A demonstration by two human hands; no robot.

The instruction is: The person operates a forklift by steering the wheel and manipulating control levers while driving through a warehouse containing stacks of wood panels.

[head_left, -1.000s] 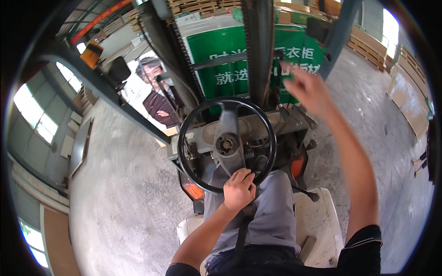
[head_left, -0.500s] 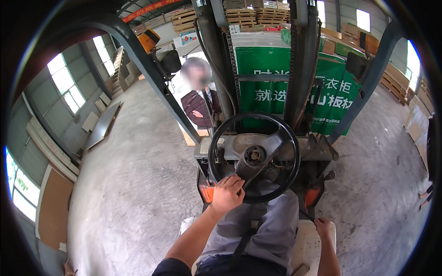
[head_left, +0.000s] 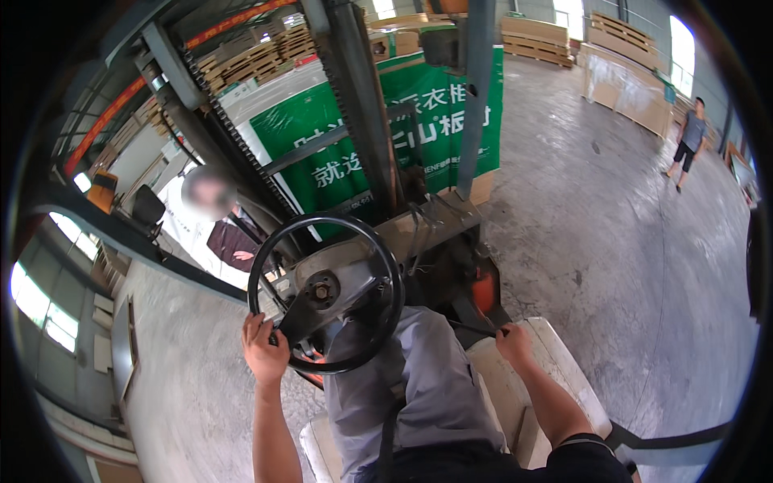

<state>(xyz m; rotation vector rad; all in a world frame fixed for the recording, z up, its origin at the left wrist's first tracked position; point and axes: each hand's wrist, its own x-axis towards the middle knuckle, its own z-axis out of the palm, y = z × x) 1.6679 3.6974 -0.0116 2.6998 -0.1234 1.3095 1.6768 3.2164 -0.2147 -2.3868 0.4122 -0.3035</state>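
My left hand (head_left: 266,351) is closed at the lower left of the black steering wheel (head_left: 396,290), fingers curled at the rim. Its thumb lies beside a small dark part, too hidden to make out. To the right of my thighs, my right hand (head_left: 514,343) grips the end of a thin black lever (head_left: 473,327). The wheel sits tilted above my knees on a forklift. Beyond it rises the dark mast (head_left: 354,105) with its chains. A big stack under a green printed cover (head_left: 282,129) stands in front of the mast.
A person (head_left: 691,137) stands on the concrete floor (head_left: 588,241) at the far right. Board stacks (head_left: 624,92) and pallets line the back. A grey frame post (head_left: 477,105) crosses the view of the load. Boards (head_left: 123,346) lean near the left wall.
The view has swung to the right, bringing a standing person into sight. My left hand has shifted from the wheel's bottom toward its left side. My right hand stays on the lever.
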